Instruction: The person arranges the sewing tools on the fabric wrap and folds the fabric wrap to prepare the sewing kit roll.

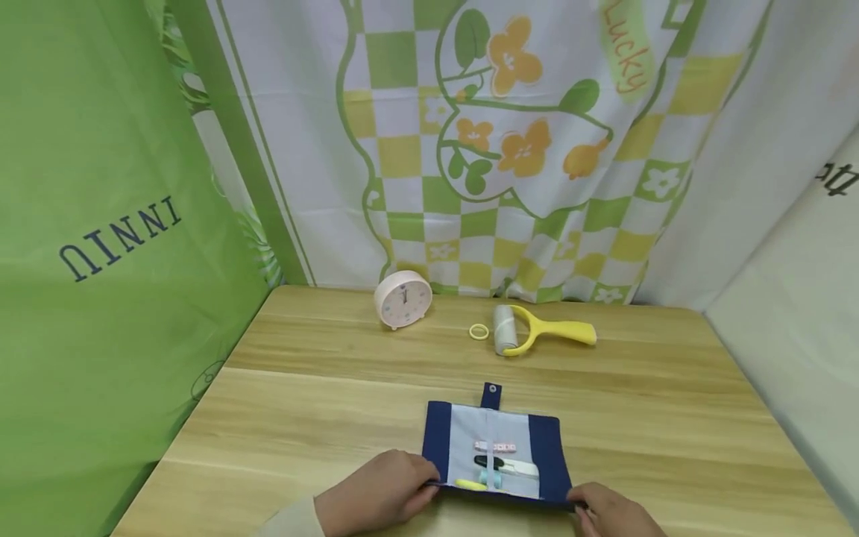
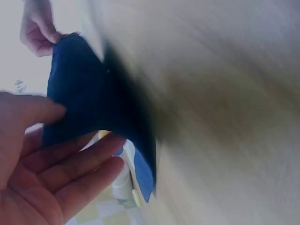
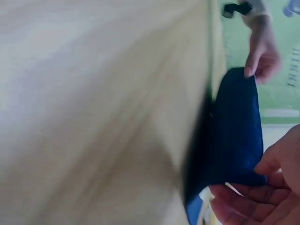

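An opened navy fabric sewing case (image 1: 550, 447) with a grey-white lining lies near the table's front, its snap tab (image 1: 492, 395) pointing away. My left hand (image 1: 382, 488) pinches its near left corner between thumb and fingers. At the near right corner, my right hand (image 1: 614, 514) pinches the edge. This near edge is lifted off the wood, the navy outer side (image 2: 79, 89) showing in the left wrist view. Under a light band inside sit a pink-and-white strip (image 1: 503, 448), a black-and-white tool (image 1: 520, 468), a teal bundle (image 1: 485, 477) and a yellow piece (image 1: 471, 485).
Toward the back of the wooden table (image 1: 302, 418) stands a pink round clock (image 1: 406, 300). To its right lie a small yellow ring (image 1: 479, 332) and a lint roller (image 1: 564, 330) with a yellow handle. A patterned curtain (image 1: 396, 149) hangs behind the table.
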`<state>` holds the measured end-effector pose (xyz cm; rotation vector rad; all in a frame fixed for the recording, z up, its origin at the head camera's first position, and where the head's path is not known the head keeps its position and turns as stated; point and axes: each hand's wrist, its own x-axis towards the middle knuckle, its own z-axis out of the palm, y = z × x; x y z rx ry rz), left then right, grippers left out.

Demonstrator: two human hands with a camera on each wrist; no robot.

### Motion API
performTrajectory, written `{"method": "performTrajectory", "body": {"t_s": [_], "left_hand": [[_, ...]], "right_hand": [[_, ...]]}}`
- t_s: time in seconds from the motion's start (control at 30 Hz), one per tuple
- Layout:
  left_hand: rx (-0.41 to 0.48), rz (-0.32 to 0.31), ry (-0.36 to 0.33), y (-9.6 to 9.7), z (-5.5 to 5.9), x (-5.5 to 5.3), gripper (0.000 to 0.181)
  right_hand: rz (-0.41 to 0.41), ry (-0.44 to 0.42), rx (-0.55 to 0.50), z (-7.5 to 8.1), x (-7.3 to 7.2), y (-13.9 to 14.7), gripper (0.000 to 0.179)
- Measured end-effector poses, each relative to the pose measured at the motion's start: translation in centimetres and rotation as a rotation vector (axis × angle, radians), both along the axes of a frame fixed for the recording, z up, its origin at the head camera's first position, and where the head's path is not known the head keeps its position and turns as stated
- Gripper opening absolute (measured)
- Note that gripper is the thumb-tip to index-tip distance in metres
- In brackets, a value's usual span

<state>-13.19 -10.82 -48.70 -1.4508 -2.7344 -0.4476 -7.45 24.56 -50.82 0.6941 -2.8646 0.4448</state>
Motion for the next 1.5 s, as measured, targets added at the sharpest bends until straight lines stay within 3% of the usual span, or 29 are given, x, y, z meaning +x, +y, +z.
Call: {"method": "performTrajectory", "body": {"t_s": [0.1, 0.17, 0.23, 0.33, 0.5, 0.63, 0.73, 0.83, 1.0, 1.07, 1.17, 1.3, 1.4, 1.5], "left_hand": [[0.171, 0.029, -0.08, -0.2, 0.1, 0.0, 0.012], [0.246, 0.048, -0.095, -0.1, -0.1, -0.4, 0.019], [0.263, 0.068, -0.083, 0.0, -0.4, -1.1, 0.017], [0.222, 0.102, -0.092, 0.2, -1.2, -2.6, 0.009], [0.113, 0.122, -0.218, 0.4, -2.7, -4.5, 0.007], [0.039, 0.096, -0.274, 0.4, -2.8, -4.7, 0.025], [-0.089, 0.094, -0.225, 0.4, -2.0, -4.2, 0.046], [-0.21, 0.124, -0.124, 0.5, -1.1, -3.6, 0.051], [-0.243, 0.129, 0.029, 1.1, -0.5, -3.5, 0.025], [-0.218, 0.116, 0.045, 1.3, -0.4, -4.1, 0.02], [-0.141, 0.139, -0.053, 1.6, -0.6, -5.7, 0.019], [-0.026, 0.231, -0.301, 2.4, -1.1, -8.3, 0.023], [-0.043, 0.309, -0.376, 3.1, -1.4, -9.6, 0.022], [-0.101, 0.367, -0.362, 3.4, -1.4, -10.1, 0.024]], "right_hand": [[-0.106, -0.215, -0.08, 1.8, -0.1, 0.0, 0.014], [-0.129, -0.279, -0.153, 2.7, -0.7, -0.1, 0.016], [-0.132, -0.318, -0.196, 3.2, -1.5, -0.2, 0.016], [-0.106, -0.273, -0.21, 3.0, -2.8, -0.7, 0.017], [0.043, -0.06, -0.045, 1.1, -4.1, -1.1, 0.018], [0.104, -0.155, 0.045, 0.7, -4.0, -0.2, 0.011], [0.16, -0.235, 0.115, 0.9, -3.8, 0.6, 0.04], [0.228, -0.197, 0.159, 0.8, -3.7, 0.9, 0.049], [0.247, -0.062, 0.099, 0.1, -4.2, 1.1, 0.021], [0.246, -0.031, 0.012, 0.0, -4.8, 1.4, 0.016], [0.233, -0.061, -0.172, -0.1, -6.4, 1.8, 0.016], [0.16, -0.289, -0.324, 0.5, -8.8, 1.7, 0.013], [0.076, -0.395, -0.238, 0.9, -10.1, 1.2, 0.014], [0.001, -0.382, -0.113, 0.9, -10.9, 0.4, 0.015]]}}
